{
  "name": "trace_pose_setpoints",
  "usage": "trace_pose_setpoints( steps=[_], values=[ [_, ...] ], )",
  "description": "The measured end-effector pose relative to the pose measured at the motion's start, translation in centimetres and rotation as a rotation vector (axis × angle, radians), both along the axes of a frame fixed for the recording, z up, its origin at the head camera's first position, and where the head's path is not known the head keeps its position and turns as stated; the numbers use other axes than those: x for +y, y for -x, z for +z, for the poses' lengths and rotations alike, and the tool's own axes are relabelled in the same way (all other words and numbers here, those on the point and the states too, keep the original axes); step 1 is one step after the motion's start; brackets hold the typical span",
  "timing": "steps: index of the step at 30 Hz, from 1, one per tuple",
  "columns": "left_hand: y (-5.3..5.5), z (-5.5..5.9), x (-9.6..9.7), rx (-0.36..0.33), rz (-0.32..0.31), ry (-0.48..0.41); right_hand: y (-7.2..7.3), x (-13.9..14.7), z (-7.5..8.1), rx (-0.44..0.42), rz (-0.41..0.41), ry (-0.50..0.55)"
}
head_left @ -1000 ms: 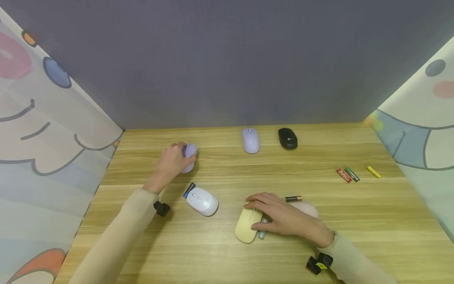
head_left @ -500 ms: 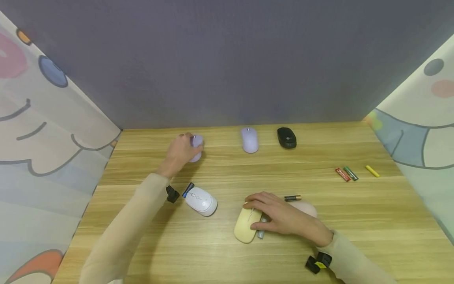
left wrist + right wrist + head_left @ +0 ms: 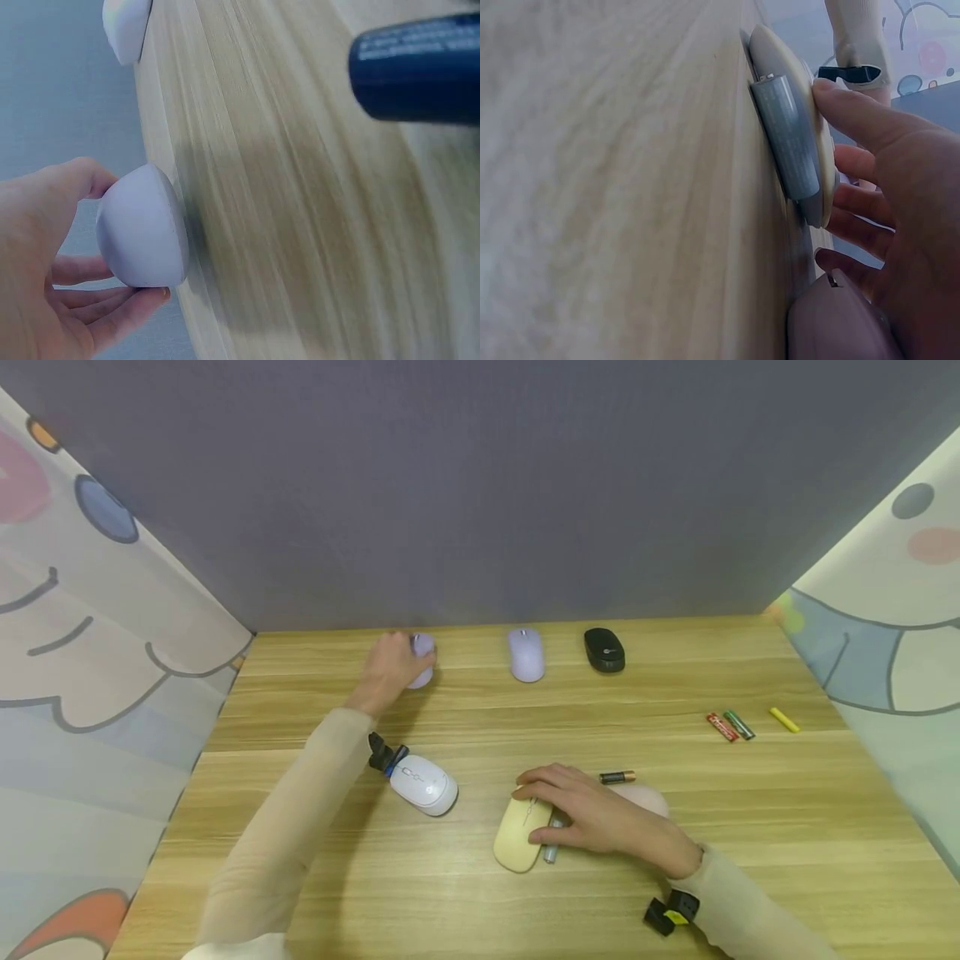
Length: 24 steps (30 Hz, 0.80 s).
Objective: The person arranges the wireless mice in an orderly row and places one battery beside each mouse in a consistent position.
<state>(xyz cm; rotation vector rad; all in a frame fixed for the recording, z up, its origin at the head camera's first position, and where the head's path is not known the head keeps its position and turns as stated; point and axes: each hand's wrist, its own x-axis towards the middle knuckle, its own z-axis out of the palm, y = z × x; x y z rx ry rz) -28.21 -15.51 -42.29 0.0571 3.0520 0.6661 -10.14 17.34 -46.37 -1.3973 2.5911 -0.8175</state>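
My left hand (image 3: 392, 670) grips a lavender computer mouse (image 3: 422, 662) near the back edge of the wooden table. In the left wrist view, the thumb and fingers hold the mouse (image 3: 144, 229) from both sides, just above or on the tabletop. My right hand (image 3: 592, 814) lies over a yellow computer mouse (image 3: 517, 842), thumb on its right edge and fingers bent over its front end. A grey battery (image 3: 786, 139) lies right beside the yellow mouse, partly under the thumb in the head view. Behind the right hand is a pale pink mouse (image 3: 840, 322), partly hidden.
A white mouse (image 3: 424, 785) stands by a dark blue battery (image 3: 397, 757). Another lavender mouse (image 3: 527, 655) and a black mouse (image 3: 604, 650) sit along the back. Red (image 3: 722, 727), green (image 3: 739, 725) and yellow batteries (image 3: 784, 720) lie right; a black-and-copper battery (image 3: 617, 777) is nearer.
My left hand has carried the lavender mouse away from me and slightly right, up towards the back edge. The right hand has stayed on the yellow mouse.
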Motion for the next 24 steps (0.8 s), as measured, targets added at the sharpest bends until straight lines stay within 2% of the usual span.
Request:
trace_pose_setpoints(
  steps=[24],
  values=[
    [1.1, -0.6, 0.6, 0.009, 0.029, 0.005, 0.1, 0.1, -0.3, 0.016, 0.003, 0.015]
  ],
)
